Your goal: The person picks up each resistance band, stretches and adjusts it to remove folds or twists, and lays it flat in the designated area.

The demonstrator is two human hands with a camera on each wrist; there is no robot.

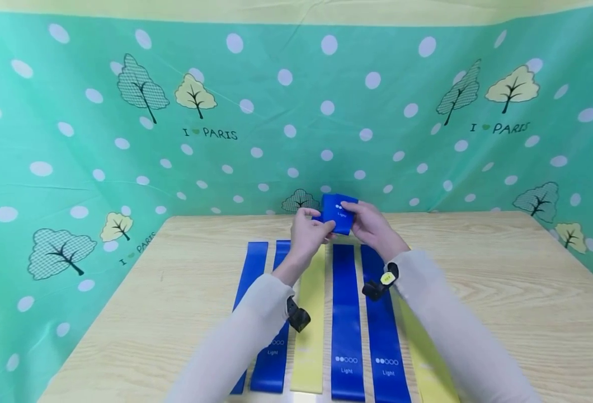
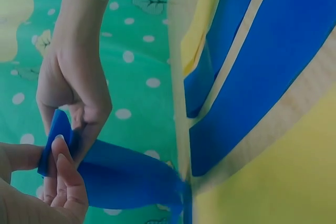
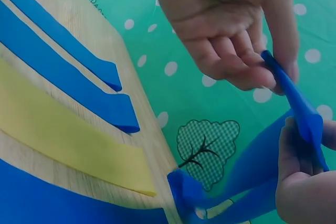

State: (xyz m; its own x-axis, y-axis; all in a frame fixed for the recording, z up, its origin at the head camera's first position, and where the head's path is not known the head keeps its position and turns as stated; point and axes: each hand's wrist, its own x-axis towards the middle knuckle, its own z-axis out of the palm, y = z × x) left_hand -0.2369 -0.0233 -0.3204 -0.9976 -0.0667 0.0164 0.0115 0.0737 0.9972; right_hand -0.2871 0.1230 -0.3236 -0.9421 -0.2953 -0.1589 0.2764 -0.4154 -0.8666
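Both hands hold a blue resistance band point(image 1: 343, 223) marked "Light" over the table's far edge. My left hand point(image 1: 307, 230) pinches the band's left side between thumb and fingers. On the other side, my right hand point(image 1: 373, 226) grips it with the thumb on the printed face. In the left wrist view a length of the blue band point(image 2: 126, 177) hangs past the fingers towards the table edge. The right wrist view shows the band point(image 3: 252, 166) looping down between the hands, with its upper part folded at the fingertips.
Several bands lie side by side lengthwise on the wooden table point(image 1: 503, 291), among them a blue band point(image 1: 347, 313), another blue band point(image 1: 384, 336) and a yellow band point(image 1: 310, 336). My forearms pass above some of them. A green dotted cloth point(image 1: 296, 151) hangs behind the table.
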